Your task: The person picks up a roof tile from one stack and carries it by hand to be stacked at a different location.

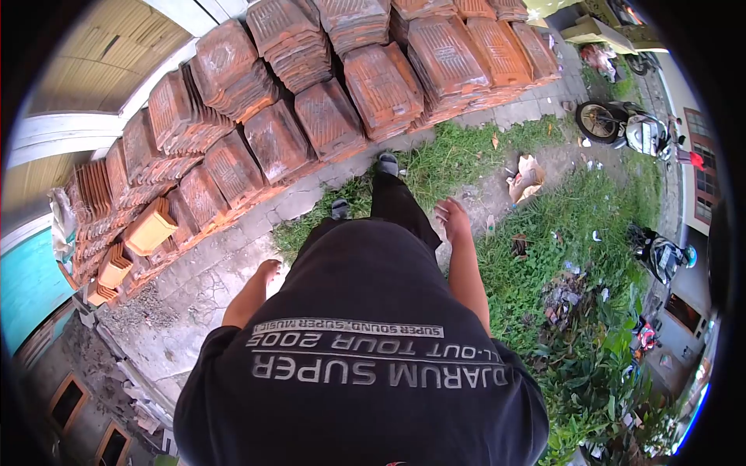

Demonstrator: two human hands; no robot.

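Observation:
My left hand (269,270) hangs low beside my body over the cracked concrete paving. Only part of it shows; its fingers look loose, and I see nothing in them. My right hand (454,219) hangs on the other side above the grass edge, fingers apart and holding nothing. Ahead of my feet stand rows of stacked clay roof tiles (326,116), well apart from both hands. A lighter orange tile (151,227) lies on the lower stacks to the left.
Torn brown paper (526,179) lies on the ground to my right, amid grass (521,248) and scattered litter. A parked motorcycle (641,132) stands farther right, with another motorcycle (660,255) nearby. Behind the tiles is a wall with woven panels (109,54).

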